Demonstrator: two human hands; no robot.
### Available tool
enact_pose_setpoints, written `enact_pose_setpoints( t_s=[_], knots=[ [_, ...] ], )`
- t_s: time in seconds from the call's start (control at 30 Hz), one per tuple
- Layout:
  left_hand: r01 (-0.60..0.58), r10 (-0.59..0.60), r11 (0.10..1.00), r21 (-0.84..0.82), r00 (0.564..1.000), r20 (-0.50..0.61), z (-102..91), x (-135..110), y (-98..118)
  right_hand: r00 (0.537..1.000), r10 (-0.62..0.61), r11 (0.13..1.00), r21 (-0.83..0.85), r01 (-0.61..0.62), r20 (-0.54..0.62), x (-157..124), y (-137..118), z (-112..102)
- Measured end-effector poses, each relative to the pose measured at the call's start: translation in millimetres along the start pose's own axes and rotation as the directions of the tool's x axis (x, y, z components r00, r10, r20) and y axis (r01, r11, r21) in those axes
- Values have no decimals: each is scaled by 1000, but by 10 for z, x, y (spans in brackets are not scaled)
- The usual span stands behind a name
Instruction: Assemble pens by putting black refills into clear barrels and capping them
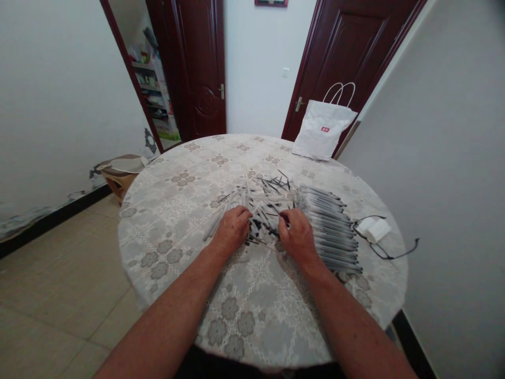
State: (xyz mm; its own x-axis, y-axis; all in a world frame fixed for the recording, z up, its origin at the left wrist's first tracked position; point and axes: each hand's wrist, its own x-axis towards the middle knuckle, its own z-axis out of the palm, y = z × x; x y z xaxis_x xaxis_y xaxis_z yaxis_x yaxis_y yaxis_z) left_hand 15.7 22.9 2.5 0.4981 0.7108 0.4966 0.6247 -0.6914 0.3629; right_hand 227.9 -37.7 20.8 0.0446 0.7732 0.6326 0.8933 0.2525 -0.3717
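Note:
A loose pile of pen parts [260, 210], with clear tubes and thin dark pieces mixed together, lies on the table between my hands. My left hand [233, 227] is at the pile's left side, its fingers curled and pressed together over the tubes; what they pinch is hidden. On the other side, my right hand [296, 235] is closed with thumb and fingertips together by a thin dark piece, too small to make out. Just right of it, several assembled-looking pens [333, 226] lie side by side in a row, dark tips pointing right.
The round table [165, 273] has a patterned lace cloth. Black-framed glasses [389, 257] and a folded white tissue [374, 230] lie near its right edge. A white paper bag [324, 131] stands at the back right. Left of the table is a wooden stool [120, 171].

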Motion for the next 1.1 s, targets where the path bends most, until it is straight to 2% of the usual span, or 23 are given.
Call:
enact_pose_setpoints(
  t_s=[0.17,0.33,0.43,0.53,0.6,0.63,0.67,0.7,0.73,0.8,0.83,0.87,0.9,0.97,1.1],
  knots=[
    [62,-69,988,144,997,43,21,40,68,998,-33,991,124,39,-46,8,-28,-54],
    [57,-88,964,261,990,109,35,78,105,997,-19,977,212,34,-73,22,-45,-97],
    [81,-106,960,269,991,80,42,78,88,995,2,970,242,23,-102,25,-44,-111],
    [150,-147,980,129,989,-36,45,79,55,989,46,956,292,-4,-138,13,-50,-117],
    [222,-236,969,-112,962,-133,42,95,35,983,124,931,358,-67,-138,-1,-62,-115],
    [268,-319,922,-280,935,-156,36,108,29,975,183,904,411,-117,-127,-8,-69,-110],
    [311,-421,827,-468,894,-150,27,124,28,963,248,865,473,-170,-107,-16,-77,-103],
    [337,-522,678,-653,846,-106,12,140,31,947,309,815,535,-220,-82,-22,-85,-93],
    [335,-600,489,-805,800,-32,-9,155,39,933,357,765,590,-259,-54,-27,-94,-82],
    [254,-665,105,-962,737,122,-68,174,65,917,400,692,658,-297,-7,-34,-114,-59],
    [200,-669,-34,-979,724,171,-103,175,82,916,401,673,675,-302,10,-36,-125,-51],
    [157,-665,-131,-979,718,204,-138,172,99,917,397,661,685,-305,25,-38,-136,-45],
    [126,-661,-194,-973,716,225,-170,166,114,920,390,654,692,-305,36,-40,-148,-42],
    [89,-660,-258,-962,711,243,-218,149,136,923,381,645,701,-305,51,-44,-170,-43],
    [43,-671,-297,-954,702,240,-239,135,133,918,393,616,724,-309,57,-51,-186,-47]
  ],
)
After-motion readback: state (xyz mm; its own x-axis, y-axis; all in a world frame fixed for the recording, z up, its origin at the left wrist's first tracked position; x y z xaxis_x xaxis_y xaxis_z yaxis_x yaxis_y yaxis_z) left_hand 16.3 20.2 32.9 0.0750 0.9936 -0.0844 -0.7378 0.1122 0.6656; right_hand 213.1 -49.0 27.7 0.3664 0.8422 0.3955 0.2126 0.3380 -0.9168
